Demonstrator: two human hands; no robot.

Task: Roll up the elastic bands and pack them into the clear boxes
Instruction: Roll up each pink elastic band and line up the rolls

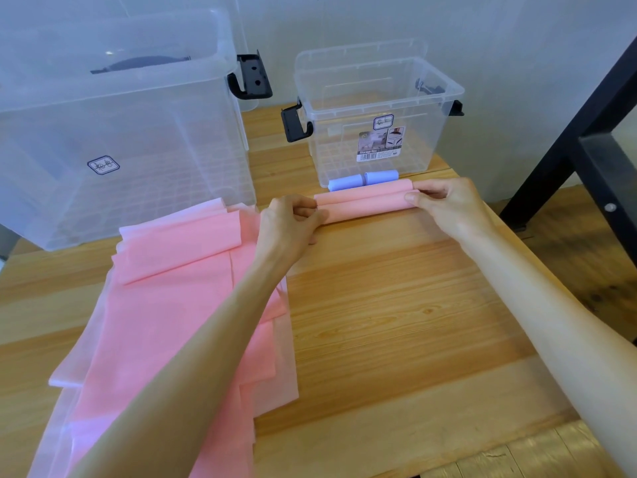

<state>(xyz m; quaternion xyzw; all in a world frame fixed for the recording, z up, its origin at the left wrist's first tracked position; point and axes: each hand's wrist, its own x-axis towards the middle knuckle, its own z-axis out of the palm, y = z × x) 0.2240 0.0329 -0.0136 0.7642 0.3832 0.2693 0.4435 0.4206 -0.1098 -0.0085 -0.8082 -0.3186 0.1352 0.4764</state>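
**Pink band half-rolled w/ both hands**

We pinch the pink roll (365,201) at each end: left hand (293,219), right hand (444,205), fingers curled on it. Roll lies on desk (396,322) just in front of small clear box (375,112); blue rolls (362,180) inside. Pink stack (165,322) left of roll.

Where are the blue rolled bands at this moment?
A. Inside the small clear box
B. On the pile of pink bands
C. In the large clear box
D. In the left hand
A: the two blue rolls lie on the floor of the small clear box, seen through its front wall.
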